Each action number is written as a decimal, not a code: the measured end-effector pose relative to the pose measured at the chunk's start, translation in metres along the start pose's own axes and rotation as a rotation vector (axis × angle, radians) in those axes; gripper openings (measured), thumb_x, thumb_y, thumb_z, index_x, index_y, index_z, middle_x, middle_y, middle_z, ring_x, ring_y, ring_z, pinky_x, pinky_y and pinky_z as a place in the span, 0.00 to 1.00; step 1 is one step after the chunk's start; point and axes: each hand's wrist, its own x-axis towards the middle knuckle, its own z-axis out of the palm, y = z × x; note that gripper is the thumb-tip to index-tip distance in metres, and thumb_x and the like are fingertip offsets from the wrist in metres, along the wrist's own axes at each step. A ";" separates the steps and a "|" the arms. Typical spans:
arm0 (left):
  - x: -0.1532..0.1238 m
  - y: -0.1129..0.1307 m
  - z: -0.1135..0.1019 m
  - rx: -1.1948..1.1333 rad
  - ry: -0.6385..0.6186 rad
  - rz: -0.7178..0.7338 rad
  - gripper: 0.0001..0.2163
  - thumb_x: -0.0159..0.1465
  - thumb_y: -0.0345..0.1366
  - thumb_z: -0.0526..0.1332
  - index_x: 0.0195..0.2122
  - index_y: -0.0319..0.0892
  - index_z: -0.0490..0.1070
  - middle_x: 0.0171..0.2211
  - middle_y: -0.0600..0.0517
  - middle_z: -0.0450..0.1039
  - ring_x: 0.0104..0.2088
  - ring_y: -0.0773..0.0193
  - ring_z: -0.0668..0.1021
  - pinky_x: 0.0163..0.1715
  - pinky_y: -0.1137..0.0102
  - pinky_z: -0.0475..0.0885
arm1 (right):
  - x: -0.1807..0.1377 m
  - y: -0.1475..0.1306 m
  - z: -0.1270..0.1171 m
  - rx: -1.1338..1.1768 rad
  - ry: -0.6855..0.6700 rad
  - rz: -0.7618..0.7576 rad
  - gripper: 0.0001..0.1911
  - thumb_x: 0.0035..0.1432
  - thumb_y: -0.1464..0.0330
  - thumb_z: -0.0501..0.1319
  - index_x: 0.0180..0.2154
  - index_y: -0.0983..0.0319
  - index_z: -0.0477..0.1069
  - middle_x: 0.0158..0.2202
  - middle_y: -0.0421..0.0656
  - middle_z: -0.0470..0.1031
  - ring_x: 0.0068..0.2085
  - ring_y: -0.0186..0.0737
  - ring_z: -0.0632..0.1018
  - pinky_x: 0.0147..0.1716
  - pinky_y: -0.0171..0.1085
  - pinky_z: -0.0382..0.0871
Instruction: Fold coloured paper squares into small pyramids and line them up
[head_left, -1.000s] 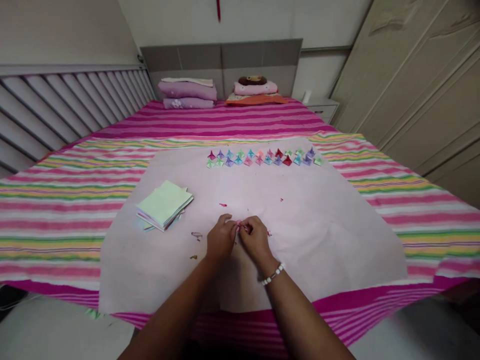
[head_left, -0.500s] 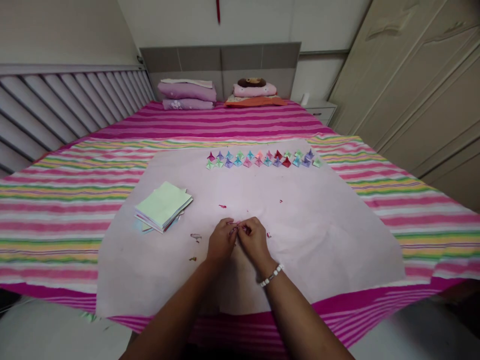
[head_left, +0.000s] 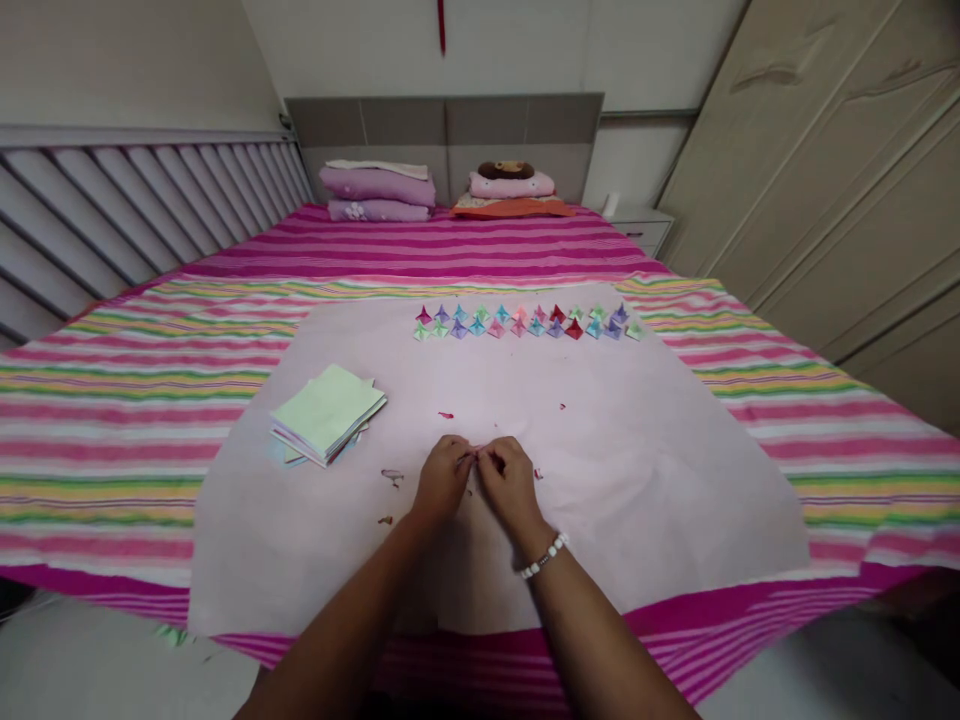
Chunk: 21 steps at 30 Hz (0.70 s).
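a pink piece (head_left: 478,450) is pinched by the left hand (head_left: 441,480) and right hand (head_left: 510,482), fingertips closed. folded shapes (head_left: 537,327) are lined up at the far side.

We have a broad pale pink sheet (head_left: 637,520) spread on the striped multicoloured cloth bedspread (head_left: 112,440), a square green-topped paper stack (head_left: 328,408) lying on its left part. Right of that stack, our bare left hand (head_left: 441,480) and bare right hand (head_left: 511,485) meet at a small pink paper piece (head_left: 479,449), with two rows of small multicoloured pointed paper shapes (head_left: 497,327) behind them. Farther back, folded purple bedding (head_left: 379,184) lies left of folded pink-and-orange bedding (head_left: 512,188), both before the grey rectangular headboard (head_left: 405,130).
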 end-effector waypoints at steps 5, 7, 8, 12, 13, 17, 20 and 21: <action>0.006 -0.006 -0.006 -0.025 -0.035 0.019 0.08 0.59 0.24 0.56 0.31 0.41 0.73 0.34 0.50 0.73 0.38 0.63 0.75 0.43 0.65 0.71 | -0.002 -0.003 -0.001 -0.012 -0.015 -0.064 0.08 0.54 0.76 0.53 0.26 0.60 0.67 0.29 0.42 0.67 0.33 0.40 0.70 0.33 0.38 0.65; 0.009 -0.007 -0.008 -0.026 -0.053 0.024 0.08 0.59 0.24 0.56 0.30 0.41 0.73 0.33 0.50 0.72 0.38 0.63 0.74 0.42 0.66 0.71 | -0.003 -0.004 -0.001 -0.022 -0.034 -0.072 0.07 0.53 0.75 0.54 0.28 0.60 0.67 0.30 0.42 0.66 0.32 0.39 0.69 0.33 0.38 0.65; 0.010 -0.008 -0.010 -0.026 -0.060 0.026 0.08 0.59 0.24 0.56 0.30 0.41 0.73 0.33 0.50 0.72 0.38 0.63 0.74 0.42 0.66 0.71 | -0.003 -0.004 0.000 -0.029 -0.044 -0.075 0.06 0.53 0.75 0.55 0.28 0.60 0.67 0.31 0.42 0.66 0.31 0.39 0.69 0.32 0.37 0.65; 0.014 -0.009 -0.015 -0.029 -0.084 0.045 0.07 0.58 0.24 0.56 0.29 0.41 0.72 0.33 0.51 0.72 0.37 0.63 0.74 0.42 0.66 0.71 | -0.006 -0.003 0.001 -0.085 -0.068 -0.105 0.08 0.48 0.77 0.56 0.30 0.60 0.67 0.33 0.42 0.65 0.33 0.39 0.70 0.33 0.37 0.66; 0.015 -0.009 -0.016 -0.030 -0.088 0.052 0.07 0.57 0.24 0.56 0.29 0.41 0.72 0.33 0.51 0.73 0.37 0.63 0.74 0.42 0.66 0.71 | -0.007 -0.003 0.001 -0.110 -0.070 -0.112 0.08 0.48 0.78 0.55 0.30 0.60 0.67 0.33 0.42 0.65 0.34 0.40 0.70 0.33 0.37 0.66; 0.016 -0.008 -0.018 -0.040 -0.091 0.072 0.07 0.57 0.25 0.57 0.29 0.42 0.72 0.32 0.51 0.73 0.36 0.62 0.75 0.41 0.65 0.71 | -0.009 0.000 0.004 -0.230 -0.086 -0.116 0.08 0.55 0.76 0.54 0.28 0.59 0.66 0.31 0.42 0.66 0.33 0.40 0.70 0.32 0.37 0.65; 0.016 -0.008 -0.017 -0.054 -0.082 0.072 0.07 0.58 0.26 0.57 0.30 0.42 0.72 0.32 0.51 0.73 0.36 0.62 0.75 0.40 0.66 0.72 | -0.009 0.003 0.006 -0.272 -0.084 -0.122 0.09 0.59 0.76 0.52 0.30 0.60 0.66 0.30 0.43 0.68 0.33 0.41 0.71 0.33 0.38 0.65; 0.017 -0.007 -0.016 -0.063 -0.074 0.064 0.07 0.58 0.26 0.56 0.31 0.42 0.73 0.32 0.51 0.74 0.36 0.62 0.75 0.40 0.66 0.72 | -0.009 0.003 0.006 -0.277 -0.081 -0.121 0.09 0.59 0.76 0.52 0.30 0.60 0.67 0.31 0.43 0.68 0.34 0.41 0.71 0.33 0.38 0.65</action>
